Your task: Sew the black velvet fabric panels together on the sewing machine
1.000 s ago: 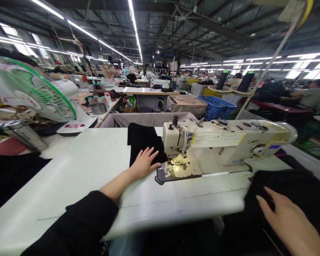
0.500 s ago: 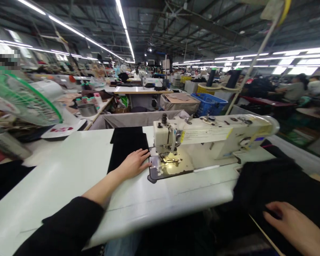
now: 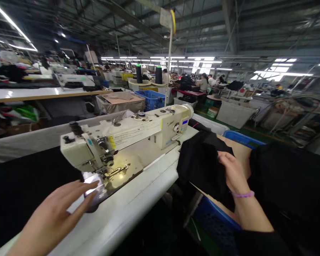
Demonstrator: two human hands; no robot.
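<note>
A cream sewing machine (image 3: 133, 131) stands on the pale table, its lamp lighting the metal plate under the needle. My left hand (image 3: 61, 206) is open beside the needle area, fingers stretched over the plate's left edge. Whether the fingertips touch the plate I cannot tell. Behind that hand, a black fabric piece (image 3: 32, 174) lies flat on the table left of the machine head. To the right of the table my right hand (image 3: 233, 172), with a purple band at the wrist, pinches the edge of a black cloth (image 3: 200, 160) that hangs in loose folds.
Under the cloth at the right is a blue basket (image 3: 218, 213) with a brown board (image 3: 238, 153) across it. More dark fabric (image 3: 288, 185) is heaped at far right. Two dark thread cones (image 3: 158, 75) and a thread-stand pole (image 3: 169, 64) rise behind the machine. Other people sit farther back.
The view has swung right. My right hand has risen and now grips the black cloth, lifting part of it. My left hand stays near the machine's plate, off the flat fabric.
</note>
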